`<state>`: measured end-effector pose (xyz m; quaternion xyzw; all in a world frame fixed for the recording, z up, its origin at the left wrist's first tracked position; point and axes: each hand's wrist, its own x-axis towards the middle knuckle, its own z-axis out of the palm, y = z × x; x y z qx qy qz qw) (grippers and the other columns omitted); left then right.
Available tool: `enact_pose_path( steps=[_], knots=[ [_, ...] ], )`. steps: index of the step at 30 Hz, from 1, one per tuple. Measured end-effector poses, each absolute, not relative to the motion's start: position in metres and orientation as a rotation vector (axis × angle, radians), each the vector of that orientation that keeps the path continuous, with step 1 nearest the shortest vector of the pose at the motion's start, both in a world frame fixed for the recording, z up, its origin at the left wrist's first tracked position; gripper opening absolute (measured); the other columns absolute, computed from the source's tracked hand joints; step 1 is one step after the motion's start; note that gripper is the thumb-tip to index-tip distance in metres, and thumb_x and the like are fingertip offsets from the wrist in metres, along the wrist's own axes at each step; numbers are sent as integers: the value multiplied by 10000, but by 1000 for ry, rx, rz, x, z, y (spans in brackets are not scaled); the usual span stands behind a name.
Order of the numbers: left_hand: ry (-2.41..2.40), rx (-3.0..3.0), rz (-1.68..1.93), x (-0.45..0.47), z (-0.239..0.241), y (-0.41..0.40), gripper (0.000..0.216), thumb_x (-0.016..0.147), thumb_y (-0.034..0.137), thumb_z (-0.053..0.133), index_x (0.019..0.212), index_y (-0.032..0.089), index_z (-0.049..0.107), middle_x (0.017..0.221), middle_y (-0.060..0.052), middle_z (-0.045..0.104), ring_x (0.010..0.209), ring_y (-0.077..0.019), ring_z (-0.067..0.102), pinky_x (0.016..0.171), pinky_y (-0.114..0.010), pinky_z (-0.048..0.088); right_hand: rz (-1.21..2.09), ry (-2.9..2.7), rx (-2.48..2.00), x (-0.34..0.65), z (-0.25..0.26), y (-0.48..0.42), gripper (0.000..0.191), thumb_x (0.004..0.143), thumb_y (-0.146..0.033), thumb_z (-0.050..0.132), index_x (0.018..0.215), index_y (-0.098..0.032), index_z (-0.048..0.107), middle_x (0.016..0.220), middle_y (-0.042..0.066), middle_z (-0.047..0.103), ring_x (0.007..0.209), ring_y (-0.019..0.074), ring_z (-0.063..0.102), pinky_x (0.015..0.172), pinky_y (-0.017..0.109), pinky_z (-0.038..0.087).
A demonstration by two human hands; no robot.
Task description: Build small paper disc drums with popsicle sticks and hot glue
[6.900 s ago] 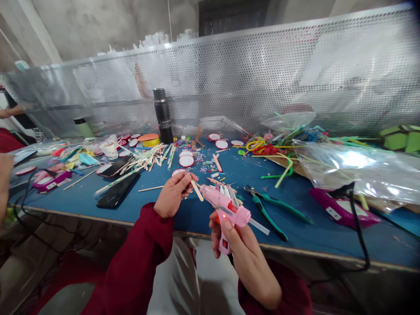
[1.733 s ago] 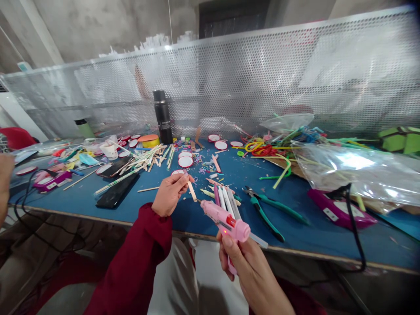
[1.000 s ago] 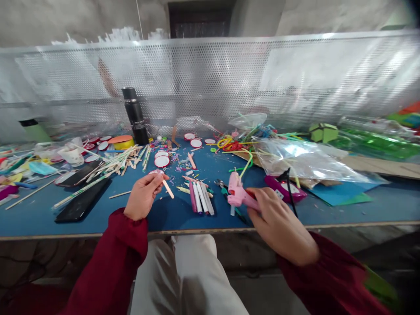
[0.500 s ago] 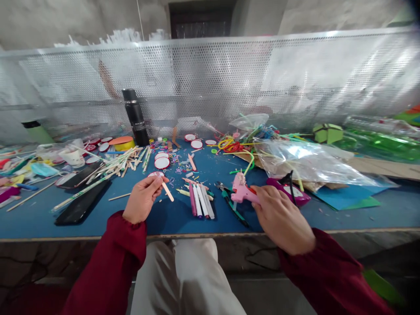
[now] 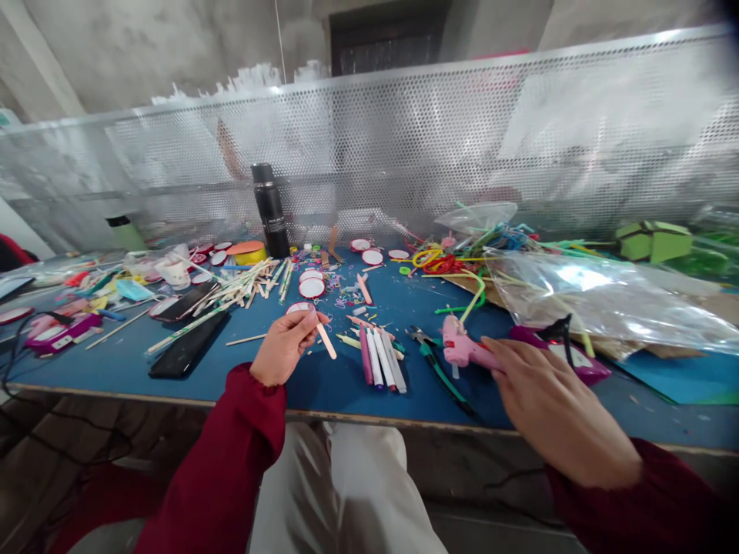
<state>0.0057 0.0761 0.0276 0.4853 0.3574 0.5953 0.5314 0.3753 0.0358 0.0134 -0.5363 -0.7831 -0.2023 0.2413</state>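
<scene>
My left hand (image 5: 285, 346) pinches a flat wooden craft stick (image 5: 326, 341) between thumb and fingers, above the blue table. A small white disc with a red rim (image 5: 300, 307) lies just behind that hand. My right hand (image 5: 557, 400) is closed around the handle end of a pink hot glue gun (image 5: 462, 344); the fingertips are partly hidden. Cutting pliers with green-black handles (image 5: 442, 369) lie left of the glue gun. Between the hands is a row of marker pens (image 5: 381, 360), mostly white with one purple-pink.
A black bottle (image 5: 270, 211) stands before the perforated metal panel (image 5: 381, 154). Left are a black phone (image 5: 190, 342) and a pile of wooden sticks (image 5: 254, 283). Right are a clear plastic bag (image 5: 583, 296) and a purple box (image 5: 589, 363). The table's front edge runs near my lap.
The view has swung left, so things appear farther right. My right hand has slid back along the glue gun's handle, showing more of it. My left hand still holds the stick.
</scene>
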Motion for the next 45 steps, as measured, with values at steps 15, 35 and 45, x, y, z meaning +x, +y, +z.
enact_pose_path(
  steps=[15,35,45],
  knots=[
    [782,1127,1194,5,32,73,404,707,482,851,804,104,749,583,16,489,550,-61,378,517,-194,270,427,-1794,-1049,265,77,7,254,991,-366,531,1097,-249,730,1072,67,733,1007,223,674,915,356,521],
    [561,1074,822,25,42,45,479,511,537,937,607,108,747,508,0,533,499,-54,385,494,-206,302,1331,-1726,-596,214,68,46,168,840,-393,760,890,-241,812,843,17,675,796,141,614,759,270,504],
    [590,987,819,27,46,35,443,532,477,948,676,100,765,566,-25,634,483,-46,436,478,-177,339,1503,-1615,-514,214,67,43,238,803,-415,798,728,-196,741,753,-3,627,701,112,566,723,262,507]
  ],
)
